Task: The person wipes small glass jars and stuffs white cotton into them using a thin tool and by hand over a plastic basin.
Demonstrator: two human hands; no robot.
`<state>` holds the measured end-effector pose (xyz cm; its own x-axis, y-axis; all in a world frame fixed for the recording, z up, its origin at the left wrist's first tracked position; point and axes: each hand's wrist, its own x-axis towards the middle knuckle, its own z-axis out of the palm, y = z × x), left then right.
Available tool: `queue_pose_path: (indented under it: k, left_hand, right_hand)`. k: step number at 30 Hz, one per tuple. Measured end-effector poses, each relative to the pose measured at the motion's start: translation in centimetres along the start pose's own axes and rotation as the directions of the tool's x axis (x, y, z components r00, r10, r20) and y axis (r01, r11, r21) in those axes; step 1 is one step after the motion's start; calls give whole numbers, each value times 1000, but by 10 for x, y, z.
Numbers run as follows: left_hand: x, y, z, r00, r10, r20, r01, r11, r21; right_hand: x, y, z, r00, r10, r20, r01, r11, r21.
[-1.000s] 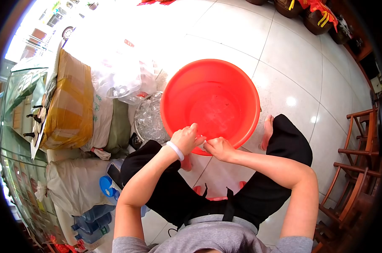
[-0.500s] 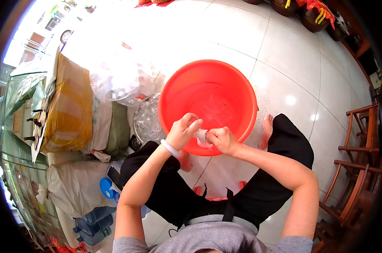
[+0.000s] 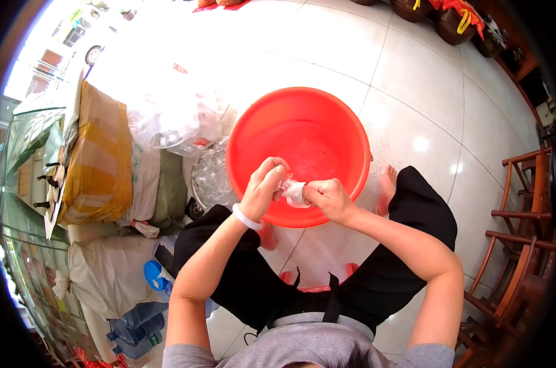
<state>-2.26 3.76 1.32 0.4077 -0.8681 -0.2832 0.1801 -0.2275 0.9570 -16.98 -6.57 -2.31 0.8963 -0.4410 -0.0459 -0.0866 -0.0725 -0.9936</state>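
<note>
Above the near rim of a large red basin (image 3: pixel 299 132), my left hand (image 3: pixel 264 187), with a white band on its wrist, grips a small clear item (image 3: pixel 285 183). My right hand (image 3: pixel 330 199) is closed on a piece of white tissue or cloth (image 3: pixel 296 193) that touches the clear item. The two hands are a short way apart. The exact shape of the clear item is too small to tell. Left of the basin, a bowl (image 3: pixel 210 175) holds several clear glass-like pieces.
Clear plastic bags (image 3: pixel 180 119), a taped carton (image 3: pixel 100 156) and white sacks (image 3: pixel 109 270) stand at the left, with blue-tinted bottles (image 3: pixel 134 334) below. Wooden chairs (image 3: pixel 523 218) are at the right. Dark jars (image 3: pixel 452 27) line the back right.
My hands have moved apart from their close pinch. The white piece and clear item now show between them, where they were mostly hidden one second ago.
</note>
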Motion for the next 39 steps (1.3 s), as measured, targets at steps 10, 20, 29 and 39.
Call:
queue_pose_path:
  k: [10,20,29,39]
  left_hand:
    - [-4,5,6,998,-35,43,39,995,-96]
    - [-1,10,16,984,-178,26,180,977,-111]
    - [10,23,40,999,-43,-25,41,996,-81]
    - [21,30,65,985,-95,142,96,995,1]
  right_hand:
    - [-3,-7,-14,949,-316,10,291,862,-415]
    - [-7,-9,-22,862,-494,111,455,660,-598]
    - [-22,-14,-18,995,-31,-92,46,986,163]
    - [-40,-17,-57,898,-437,-56,334,758,-561]
